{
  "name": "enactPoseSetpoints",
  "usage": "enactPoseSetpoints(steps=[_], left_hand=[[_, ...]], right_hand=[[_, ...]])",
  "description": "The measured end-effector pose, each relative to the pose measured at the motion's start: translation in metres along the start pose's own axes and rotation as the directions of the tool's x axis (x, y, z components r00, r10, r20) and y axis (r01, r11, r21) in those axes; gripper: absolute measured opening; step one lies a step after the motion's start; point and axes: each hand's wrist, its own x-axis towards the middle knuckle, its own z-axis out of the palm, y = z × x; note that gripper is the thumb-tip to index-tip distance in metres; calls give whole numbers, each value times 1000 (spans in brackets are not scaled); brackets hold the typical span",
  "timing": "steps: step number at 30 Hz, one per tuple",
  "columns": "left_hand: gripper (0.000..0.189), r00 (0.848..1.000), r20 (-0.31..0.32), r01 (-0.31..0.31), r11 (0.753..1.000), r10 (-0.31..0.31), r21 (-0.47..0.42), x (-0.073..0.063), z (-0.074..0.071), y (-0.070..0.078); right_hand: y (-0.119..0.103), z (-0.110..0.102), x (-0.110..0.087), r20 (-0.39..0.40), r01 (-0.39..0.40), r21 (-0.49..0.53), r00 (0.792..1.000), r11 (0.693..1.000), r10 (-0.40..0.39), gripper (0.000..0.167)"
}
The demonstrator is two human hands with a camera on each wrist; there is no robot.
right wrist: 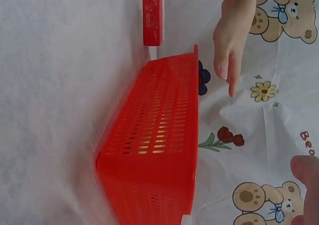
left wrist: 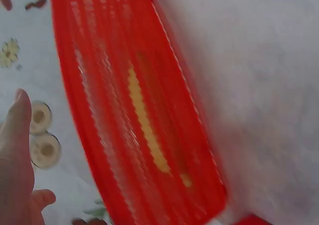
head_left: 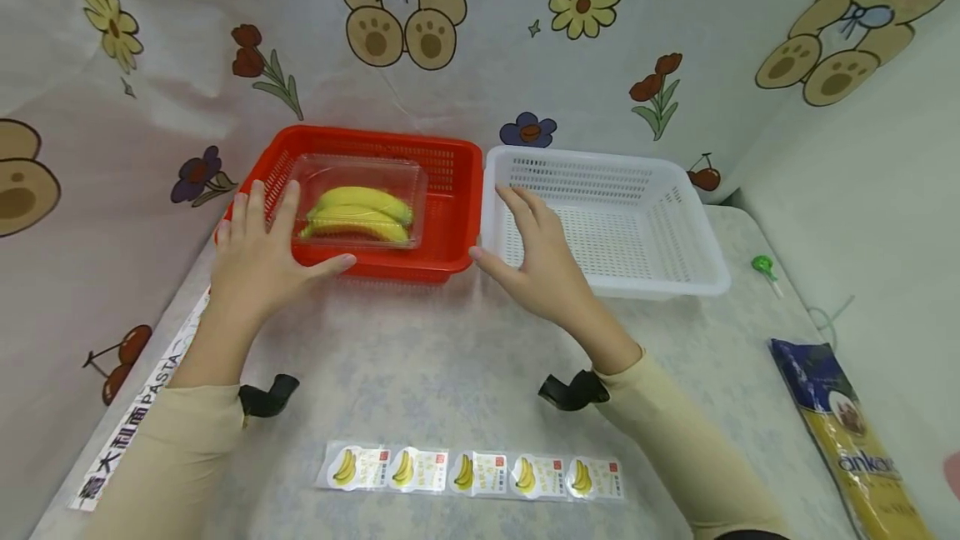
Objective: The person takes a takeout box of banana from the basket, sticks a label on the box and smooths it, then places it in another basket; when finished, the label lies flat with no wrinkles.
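My left hand [head_left: 258,265] is held over the left front of a red plastic basket [head_left: 453,227], fingers straight and spread, holding nothing. In that basket lies a clear plastic box [head_left: 416,177] with yellow bananas [head_left: 360,211] inside. My right hand [head_left: 536,261] hovers above the left end of a white plastic basket [head_left: 678,223], thumb pointing toward the red basket's right rim. Its fingers are extended with nothing between them. The left wrist view shows the red basket's slotted side [left wrist: 99,110] with yellow behind the slots. Part of my right hand [right wrist: 309,185] edges into the right wrist view.
A strip of banana stickers [head_left: 472,472] lies along the front of the table. On the right are a yellow and blue packet [head_left: 847,440] and a green lollipop [head_left: 763,265]. A long pasta package [head_left: 142,415] lies along the left edge. A patterned cloth [head_left: 487,40] hangs behind.
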Motion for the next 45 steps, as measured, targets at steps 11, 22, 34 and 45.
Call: enactPoseSetpoints(steps=[11,22,34,45], left_hand=[[128,981,117,163,985,-155,-60,16,0,-50],[134,962,185,216,974,-201,-64,22,2,-56],[138,961,198,211,976,-195,-59,23,10,-66],[139,960,204,209,976,-192,-67,26,11,-65]], right_hand=[[-22,47,71,150,-42,76,988,996,30,83],[-28,90,111,279,-191,104,948,976,156,88],[-28,114,126,358,-310,11,889,951,286,93],[-20,123,131,420,-375,107,856,921,300,92]])
